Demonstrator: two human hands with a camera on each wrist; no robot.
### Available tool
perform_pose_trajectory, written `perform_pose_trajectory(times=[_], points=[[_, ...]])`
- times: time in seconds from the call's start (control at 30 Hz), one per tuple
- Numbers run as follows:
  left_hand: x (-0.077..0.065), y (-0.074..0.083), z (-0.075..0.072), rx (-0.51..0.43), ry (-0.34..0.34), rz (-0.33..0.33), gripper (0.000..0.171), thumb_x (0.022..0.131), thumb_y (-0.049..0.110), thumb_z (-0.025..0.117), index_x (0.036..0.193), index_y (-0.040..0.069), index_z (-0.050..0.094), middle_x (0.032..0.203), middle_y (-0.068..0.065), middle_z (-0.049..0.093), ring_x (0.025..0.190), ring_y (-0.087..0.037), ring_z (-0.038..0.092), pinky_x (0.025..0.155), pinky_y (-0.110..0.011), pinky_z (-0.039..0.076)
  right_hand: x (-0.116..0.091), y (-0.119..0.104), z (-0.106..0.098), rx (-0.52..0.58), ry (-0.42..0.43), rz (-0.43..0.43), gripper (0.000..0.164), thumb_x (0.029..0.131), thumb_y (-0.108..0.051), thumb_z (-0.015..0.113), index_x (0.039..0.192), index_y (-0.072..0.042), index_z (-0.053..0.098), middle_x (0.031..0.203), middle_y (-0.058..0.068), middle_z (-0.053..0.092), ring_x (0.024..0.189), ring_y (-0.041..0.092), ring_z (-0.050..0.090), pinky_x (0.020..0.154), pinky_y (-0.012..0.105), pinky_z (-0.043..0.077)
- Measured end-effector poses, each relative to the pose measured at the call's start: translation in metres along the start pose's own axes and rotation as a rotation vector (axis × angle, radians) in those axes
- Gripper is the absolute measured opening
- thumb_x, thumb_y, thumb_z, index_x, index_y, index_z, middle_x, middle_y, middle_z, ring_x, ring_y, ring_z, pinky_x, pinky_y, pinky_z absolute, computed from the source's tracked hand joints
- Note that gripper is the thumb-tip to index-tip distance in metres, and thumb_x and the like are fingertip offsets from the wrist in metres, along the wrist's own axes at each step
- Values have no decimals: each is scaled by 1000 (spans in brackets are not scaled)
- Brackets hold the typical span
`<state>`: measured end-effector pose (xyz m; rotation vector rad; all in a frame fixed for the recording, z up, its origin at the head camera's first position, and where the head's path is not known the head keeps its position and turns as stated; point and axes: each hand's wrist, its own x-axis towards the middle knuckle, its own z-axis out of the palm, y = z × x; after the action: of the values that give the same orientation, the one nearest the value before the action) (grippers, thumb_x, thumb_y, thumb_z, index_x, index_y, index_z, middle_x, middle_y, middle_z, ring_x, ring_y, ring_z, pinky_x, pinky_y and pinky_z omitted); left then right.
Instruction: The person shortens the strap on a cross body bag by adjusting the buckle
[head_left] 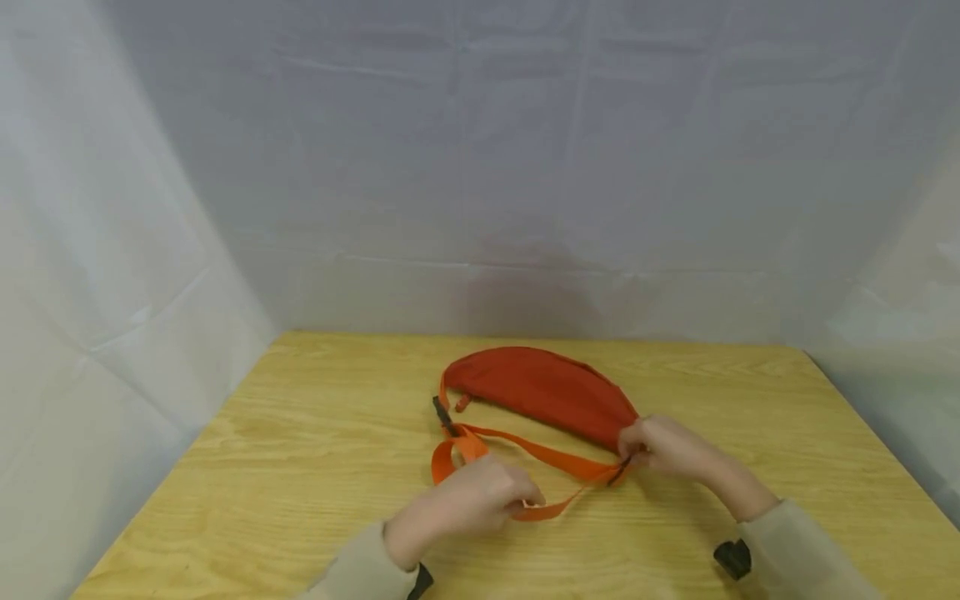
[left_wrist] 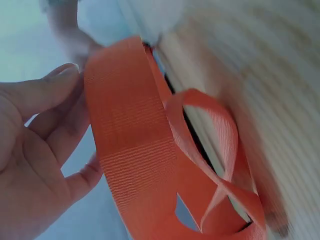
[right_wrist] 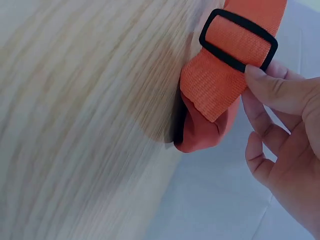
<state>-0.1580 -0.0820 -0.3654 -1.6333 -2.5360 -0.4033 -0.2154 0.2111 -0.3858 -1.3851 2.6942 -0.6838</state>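
A red-orange waist bag (head_left: 536, 387) lies on the wooden table, its curved edge toward the back wall. My right hand (head_left: 663, 450) is at the bag's right end, pinching the orange strap (right_wrist: 215, 82) beside a black slide buckle (right_wrist: 239, 41) between thumb and fingers. Nearer the front edge, my left hand (head_left: 480, 496) pinches a length of the orange strap (left_wrist: 130, 120) at its edge. More strap loops and twists beyond that hand in the left wrist view. A black clip buckle (head_left: 444, 415) lies at the bag's left end, by a small red tab (head_left: 463, 402).
The wooden table (head_left: 300, 433) has white sheeting (head_left: 487, 167) behind it and on both sides. Black wrist pieces (head_left: 732, 558) show at the sleeves.
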Motion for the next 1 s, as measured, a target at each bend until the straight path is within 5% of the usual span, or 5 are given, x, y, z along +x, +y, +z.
perform_pose_trajectory(times=[0.17,0.3,0.57,0.73,1.0], points=[[2,12,0,39,-102,7,20,80,16,65,99,20,68,92,15,63,83,5,54,68,-14,37,-4,7,-3,-78,43,29,29,68,12,64,67,-17,58,68,-11,56,62,5,51,55,24,43],[-1,9,-4,-14,-102,-19,21,80,17,65,101,18,67,95,13,62,85,4,54,72,-14,39,-8,11,-5,-93,34,98,26,72,10,64,70,-16,61,71,-9,58,65,7,54,56,25,45],[-21,-32,-22,-126,106,-193,16,82,8,62,97,6,66,92,-3,63,83,-13,58,72,-22,44,-6,2,-3,-147,-9,86,24,63,8,61,81,-7,65,75,-3,61,62,9,53,54,23,43],[-35,-61,-27,-57,221,-336,15,81,7,63,95,4,64,94,-6,62,84,-19,58,73,-32,46,-2,-7,1,-150,-2,86,11,69,-10,69,78,-9,62,69,-8,56,56,1,46,51,21,40],[-36,-87,-17,88,106,-403,24,77,17,68,98,6,64,97,-7,62,85,-20,57,73,-35,45,1,-8,7,-141,-12,207,23,77,-22,68,63,-18,51,55,-12,41,48,0,32,46,20,31]])
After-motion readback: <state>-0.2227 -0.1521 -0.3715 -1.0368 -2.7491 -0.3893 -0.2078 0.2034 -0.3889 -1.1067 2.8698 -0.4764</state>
